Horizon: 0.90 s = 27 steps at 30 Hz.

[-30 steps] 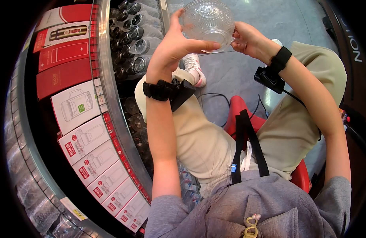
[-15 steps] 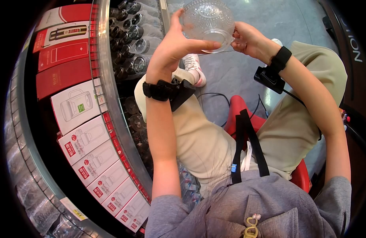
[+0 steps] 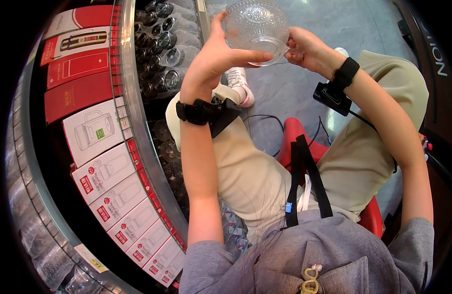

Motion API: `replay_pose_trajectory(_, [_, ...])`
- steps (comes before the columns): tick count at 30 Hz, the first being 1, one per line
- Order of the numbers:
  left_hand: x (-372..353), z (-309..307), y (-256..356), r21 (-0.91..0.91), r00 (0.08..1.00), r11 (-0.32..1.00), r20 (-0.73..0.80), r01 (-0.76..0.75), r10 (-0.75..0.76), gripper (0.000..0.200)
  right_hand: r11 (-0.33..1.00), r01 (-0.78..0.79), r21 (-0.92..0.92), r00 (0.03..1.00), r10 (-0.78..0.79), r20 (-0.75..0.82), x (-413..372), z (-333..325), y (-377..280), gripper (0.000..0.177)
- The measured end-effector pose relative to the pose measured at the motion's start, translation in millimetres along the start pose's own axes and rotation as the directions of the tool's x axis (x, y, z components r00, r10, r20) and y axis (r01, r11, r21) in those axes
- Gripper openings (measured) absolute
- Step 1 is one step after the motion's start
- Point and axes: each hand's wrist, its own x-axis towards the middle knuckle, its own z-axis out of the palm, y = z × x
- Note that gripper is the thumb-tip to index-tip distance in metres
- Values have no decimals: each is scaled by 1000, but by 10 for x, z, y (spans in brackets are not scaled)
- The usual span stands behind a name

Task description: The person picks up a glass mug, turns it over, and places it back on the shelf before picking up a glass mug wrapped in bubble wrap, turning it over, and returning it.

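Note:
A clear patterned glass bowl (image 3: pixel 258 24) is held up at the top of the view, tilted so that its round foot shows. My left hand (image 3: pixel 216 54) grips its left side, with the thumb across the lower part near the foot. On the right side, the bent fingers of my right hand (image 3: pixel 304 49) hold the bowl's edge. Both wrists wear black straps with small black devices.
Boxed goods (image 3: pixel 91 130) fill a wire-edged shelf at the left. Beside it, wrapped glassware (image 3: pixel 174 56) stands on a lower shelf. A red stool (image 3: pixel 293 134) is between my legs, and cables (image 3: pixel 265 117) lie on the grey floor (image 3: pixel 341 22).

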Motion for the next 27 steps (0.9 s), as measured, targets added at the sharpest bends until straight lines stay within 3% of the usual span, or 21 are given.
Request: replay_pose_trajectory(27, [2,-2,-14,11,1000,1000,9,-17,17,116,1000,6,-15,999,-5,32,17,-29,9,18])
